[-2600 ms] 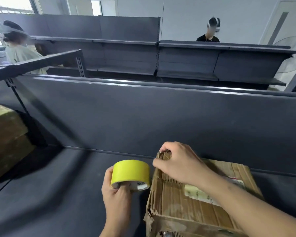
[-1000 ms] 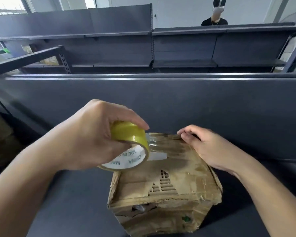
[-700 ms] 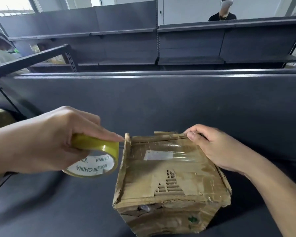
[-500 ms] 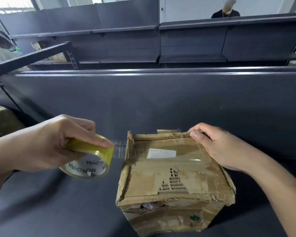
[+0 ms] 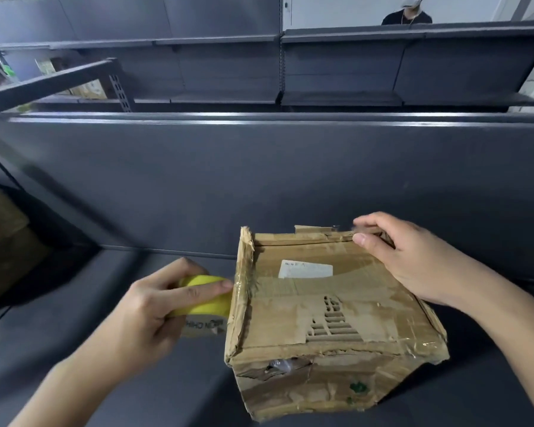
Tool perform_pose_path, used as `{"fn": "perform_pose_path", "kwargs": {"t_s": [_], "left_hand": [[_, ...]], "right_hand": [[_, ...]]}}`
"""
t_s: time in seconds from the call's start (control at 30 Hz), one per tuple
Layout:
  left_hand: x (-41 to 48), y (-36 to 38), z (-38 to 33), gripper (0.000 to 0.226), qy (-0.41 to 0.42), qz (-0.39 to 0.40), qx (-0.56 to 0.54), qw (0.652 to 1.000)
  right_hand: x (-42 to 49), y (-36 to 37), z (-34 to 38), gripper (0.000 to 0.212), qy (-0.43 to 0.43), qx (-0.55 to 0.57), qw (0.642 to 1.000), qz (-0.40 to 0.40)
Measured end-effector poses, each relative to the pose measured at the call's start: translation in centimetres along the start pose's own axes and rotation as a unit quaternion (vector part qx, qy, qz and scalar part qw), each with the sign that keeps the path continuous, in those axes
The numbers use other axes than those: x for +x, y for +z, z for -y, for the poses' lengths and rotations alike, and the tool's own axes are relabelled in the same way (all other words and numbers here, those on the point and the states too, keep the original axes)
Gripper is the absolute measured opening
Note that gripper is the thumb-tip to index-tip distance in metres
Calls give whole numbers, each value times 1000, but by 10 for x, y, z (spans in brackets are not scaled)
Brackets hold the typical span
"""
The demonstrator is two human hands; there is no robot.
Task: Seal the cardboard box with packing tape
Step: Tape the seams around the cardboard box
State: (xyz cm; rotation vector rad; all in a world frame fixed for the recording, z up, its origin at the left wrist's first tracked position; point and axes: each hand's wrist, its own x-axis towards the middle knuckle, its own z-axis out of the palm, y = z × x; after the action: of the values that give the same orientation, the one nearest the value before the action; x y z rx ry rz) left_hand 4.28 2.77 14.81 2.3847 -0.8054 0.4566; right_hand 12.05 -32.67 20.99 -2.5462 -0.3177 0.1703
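A worn cardboard box [image 5: 327, 306] sits on the dark shelf surface, its top carrying a white label and a stretch of clear tape. My left hand [image 5: 154, 306] grips a yellow roll of packing tape [image 5: 205, 298] pressed against the box's upper left edge, with the forefinger laid over the roll. My right hand [image 5: 413, 260] rests on the box's far right corner, with its fingers curled over the back edge and the thumb on the top.
A grey back panel [image 5: 259, 180] rises right behind the box. Another brown box [image 5: 3, 241] stands at the far left. Empty shelving [image 5: 336, 72] lies beyond, with a person [image 5: 409, 12] behind it.
My left hand has drawn the roll leftward across the box top and down to its left edge, leaving clear tape on the top. My right hand has stayed at the far right corner.
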Motion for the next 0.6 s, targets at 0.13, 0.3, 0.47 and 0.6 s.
{"fn": "perform_pose_path", "kwargs": {"t_s": [0.13,0.3,0.47,0.6], "left_hand": [[-7,30,-2,66,-14,-100,-74,992],[-8,48,-14,45,-45,-181,-132,974],[-4,56,-19,46,-26,-179,-144,973],[0,60,-23,41,-18,-194,-156,968]], "right_hand": [[-11,-2,13,69,-45,-99,988,-111],[-18,-11,52,79,-113,-304,942,-91],[5,12,91,85,-75,-231,970,13],[10,34,86,99,-84,-281,952,87]]}}
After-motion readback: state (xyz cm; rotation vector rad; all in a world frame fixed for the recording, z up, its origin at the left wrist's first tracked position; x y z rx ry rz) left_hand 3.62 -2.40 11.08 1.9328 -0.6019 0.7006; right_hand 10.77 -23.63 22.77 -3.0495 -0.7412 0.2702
